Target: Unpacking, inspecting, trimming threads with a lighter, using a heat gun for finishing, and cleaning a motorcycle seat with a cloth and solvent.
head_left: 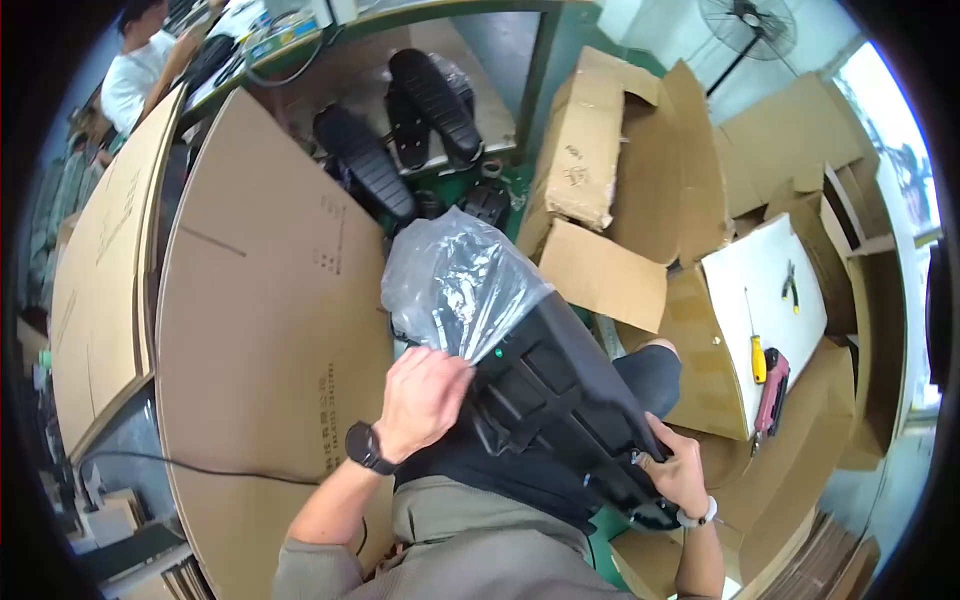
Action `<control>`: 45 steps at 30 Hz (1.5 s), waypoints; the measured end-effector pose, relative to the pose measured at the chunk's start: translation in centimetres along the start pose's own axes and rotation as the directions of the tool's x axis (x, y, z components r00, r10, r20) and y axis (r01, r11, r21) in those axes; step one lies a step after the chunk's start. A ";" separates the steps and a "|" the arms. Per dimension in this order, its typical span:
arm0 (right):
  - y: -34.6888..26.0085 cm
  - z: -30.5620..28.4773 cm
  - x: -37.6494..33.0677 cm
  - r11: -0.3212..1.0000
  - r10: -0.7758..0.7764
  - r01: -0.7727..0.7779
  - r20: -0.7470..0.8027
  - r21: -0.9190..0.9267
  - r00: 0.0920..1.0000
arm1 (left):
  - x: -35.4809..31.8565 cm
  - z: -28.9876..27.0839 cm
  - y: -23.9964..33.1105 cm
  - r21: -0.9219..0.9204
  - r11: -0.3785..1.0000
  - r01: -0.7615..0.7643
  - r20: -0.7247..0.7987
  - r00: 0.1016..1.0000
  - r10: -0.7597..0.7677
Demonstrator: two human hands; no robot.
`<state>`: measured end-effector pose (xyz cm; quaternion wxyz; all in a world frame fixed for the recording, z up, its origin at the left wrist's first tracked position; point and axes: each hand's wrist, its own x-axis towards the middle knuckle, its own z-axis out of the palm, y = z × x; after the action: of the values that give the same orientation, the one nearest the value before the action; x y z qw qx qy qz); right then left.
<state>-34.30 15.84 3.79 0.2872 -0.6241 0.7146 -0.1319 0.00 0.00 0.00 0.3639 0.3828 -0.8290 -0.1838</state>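
Across my lap lies a long black seat [560, 400], its ribbed plastic underside turned up. A clear plastic bag [450, 280] covers its far left end. My left hand [425, 395], with a dark watch on the wrist, is closed on the bag's near edge, against the seat's side. Around the seat's near right end my right hand [678, 470] is wrapped, thumb on the underside and the other fingers partly hidden. Beyond the bag, several similar black padded seats [435, 100] rest on the floor and a low board.
Tall flat cardboard sheets [270, 300] stand at my left. On the right, open cardboard boxes [640, 200] surround a white board [740, 270] bearing a yellow screwdriver [757, 355], pliers [790, 290] and a pink-and-black tool [770, 395]. A fan [748, 25] stands behind; another person [140, 65] sits far left.
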 end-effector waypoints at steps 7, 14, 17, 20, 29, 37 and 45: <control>-0.7 3.1 -0.8 0.976 -0.023 0.053 -0.146 0.209 0.989 | 2.8 1.3 1.5 -0.124 0.989 -0.085 -0.033 0.996 0.082; -2.9 3.3 -1.2 0.975 -0.148 0.170 -0.154 0.146 0.977 | 4.1 -0.4 5.7 0.132 0.916 -0.378 0.077 0.926 0.371; -0.1 5.6 -2.4 0.808 0.026 0.041 -0.105 0.588 0.994 | 2.6 -2.4 4.5 0.188 0.935 -0.300 -0.027 0.950 0.310; -3.2 4.2 -3.5 0.950 0.033 0.048 -0.252 0.308 0.967 | 2.4 0.3 6.3 0.036 0.935 -0.351 0.036 0.936 0.350; -5.8 3.1 -3.5 0.909 0.133 -0.033 -0.214 0.416 0.968 | 0.7 -2.9 7.8 0.080 0.849 -0.522 0.122 0.850 0.512; -4.6 4.0 -3.1 0.634 0.375 -0.019 -0.286 0.773 0.882 | -0.3 0.3 17.0 -0.481 0.675 -0.560 0.327 0.599 0.731; 1.7 -5.2 -6.2 0.672 0.431 0.180 -0.577 0.719 0.693 | 1.5 3.9 22.5 -0.586 0.504 -0.634 0.241 0.458 0.856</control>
<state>-38.28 21.30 8.54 0.2221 -0.2987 0.6979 -0.6118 -14.78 13.31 11.22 0.2485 -0.1822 -0.9140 -0.2639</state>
